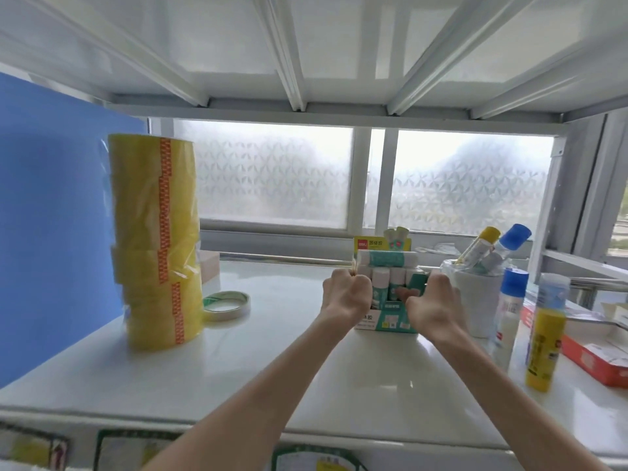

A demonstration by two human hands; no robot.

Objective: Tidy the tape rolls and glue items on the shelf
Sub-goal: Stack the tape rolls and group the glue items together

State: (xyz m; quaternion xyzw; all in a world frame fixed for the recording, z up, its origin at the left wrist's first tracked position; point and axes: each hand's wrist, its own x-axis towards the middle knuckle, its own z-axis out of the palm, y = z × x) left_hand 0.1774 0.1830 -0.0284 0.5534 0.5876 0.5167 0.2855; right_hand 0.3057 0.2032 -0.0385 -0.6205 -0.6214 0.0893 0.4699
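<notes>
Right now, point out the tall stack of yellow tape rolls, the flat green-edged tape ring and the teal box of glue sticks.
Tall stack of yellow tape rolls (156,239): head view, on its wrapped side.
Flat green-edged tape ring (227,304): head view, on its near rim.
Teal box of glue sticks (390,321): head view, on its front panel.

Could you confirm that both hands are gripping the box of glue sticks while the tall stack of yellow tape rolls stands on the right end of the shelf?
Not quite: the head view shows the stack of yellow tape rolls on the left end. Both the left hand and right hand do grip the box of glue sticks.
</notes>
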